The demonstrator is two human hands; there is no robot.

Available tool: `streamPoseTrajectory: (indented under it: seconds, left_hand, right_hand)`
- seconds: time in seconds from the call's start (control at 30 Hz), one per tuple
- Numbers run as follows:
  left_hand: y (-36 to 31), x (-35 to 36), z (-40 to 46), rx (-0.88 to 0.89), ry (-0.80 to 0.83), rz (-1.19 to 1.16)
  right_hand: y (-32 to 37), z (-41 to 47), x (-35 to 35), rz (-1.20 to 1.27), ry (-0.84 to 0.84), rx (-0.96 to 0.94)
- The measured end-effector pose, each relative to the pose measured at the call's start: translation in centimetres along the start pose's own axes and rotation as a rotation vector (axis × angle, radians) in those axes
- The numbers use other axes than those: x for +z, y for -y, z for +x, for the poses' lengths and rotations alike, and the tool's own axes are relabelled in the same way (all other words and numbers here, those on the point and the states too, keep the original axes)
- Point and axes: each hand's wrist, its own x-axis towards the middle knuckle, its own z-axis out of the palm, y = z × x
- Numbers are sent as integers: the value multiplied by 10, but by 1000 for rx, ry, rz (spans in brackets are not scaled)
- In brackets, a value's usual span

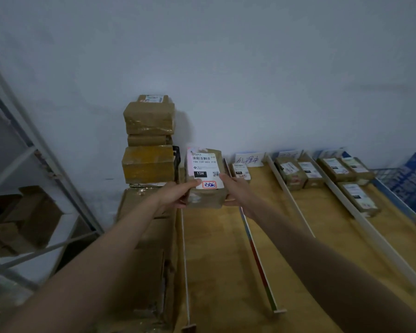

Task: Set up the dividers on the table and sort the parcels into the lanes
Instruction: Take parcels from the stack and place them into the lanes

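Parcel (205,179) with a white shipping label is gripped between left hand (175,194) and right hand (235,191), fingers curled round its sides, above the leftmost lane of the wooden table (214,248).

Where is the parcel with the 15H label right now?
In the head view the 15H parcel sits left of centre, held between the left hand and right hand over the leftmost lane, beside the stacked boxes.

1. The wooden bench (214,248) carries long dividers (257,255) running front to back.
2. Labelled parcels (289,173) lie in the far lanes near the wall.
3. A handwritten card (247,159) stands at the far edge.
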Motion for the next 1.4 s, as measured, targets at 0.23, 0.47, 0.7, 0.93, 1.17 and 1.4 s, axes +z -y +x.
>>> streamPoseTrajectory:
  seconds: [0.23, 0.47, 0.7, 0.93, 1.17, 1.4]
  left_hand:
    - [-9, 42, 8, -8, 46, 61]
    - [-32, 97, 15, 44, 27, 416]
    - [-35, 171, 29, 325, -150, 913]
    - [-39, 259, 53, 385, -152, 1138]
    - [-55, 359, 79, 325, -184, 1195]
    - [-63, 427, 92, 246, -244, 1153]
  right_hand:
    - [-15, -16, -30, -21, -135, 4]
    - [-36, -46, -90, 14, -316, 67]
    - [-90, -72, -187, -23, -528, 172]
    - [-132, -82, -277, 11, -589, 224]
    - [-174, -74, -381, -65, -568, 229]
    - [-199, -47, -451, -136, -467, 266]
